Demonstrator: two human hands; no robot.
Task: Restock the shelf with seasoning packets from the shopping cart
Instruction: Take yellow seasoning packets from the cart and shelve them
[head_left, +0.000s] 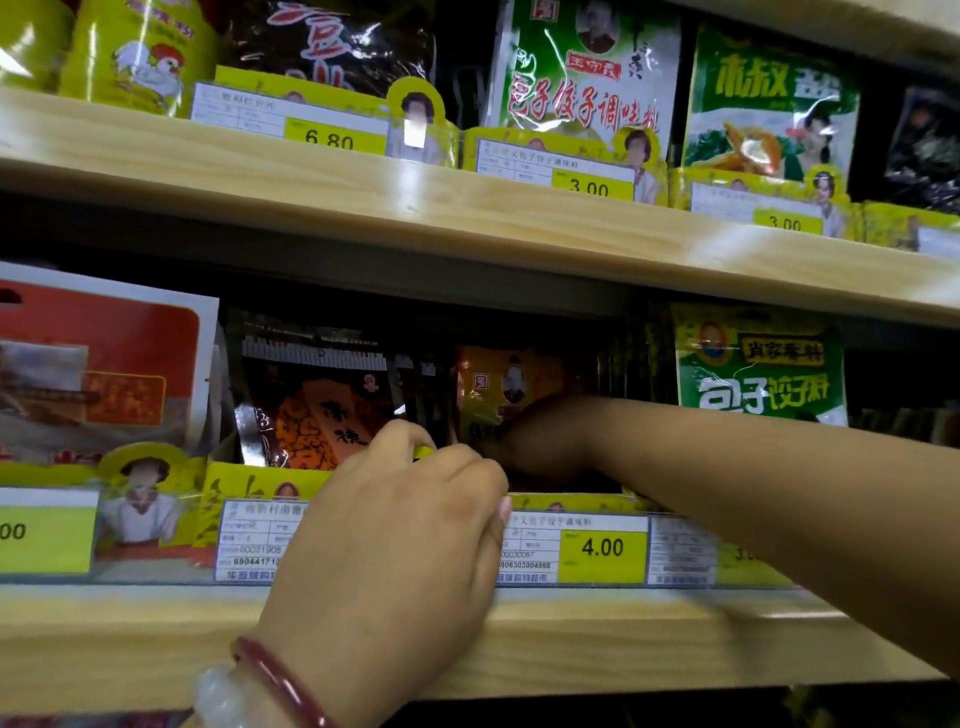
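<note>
Orange packet (506, 387) on lower shelf (156, 639); right hand (540, 441) grips it (shadowed); left hand (405, 519) pinches yellow divider (423, 451).

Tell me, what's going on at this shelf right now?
A person is restocking seasoning packets on the lower shelf. The right hand reaches deep into the slot above the 4.00 price tag, at the orange packet; shadow hides its fingers. The left hand, fingers curled, grips the yellow divider at the shelf's front edge.

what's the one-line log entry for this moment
step: restock lower shelf | left hand: on tray edge | right hand: reaching in at orange packet, grip hidden
</note>
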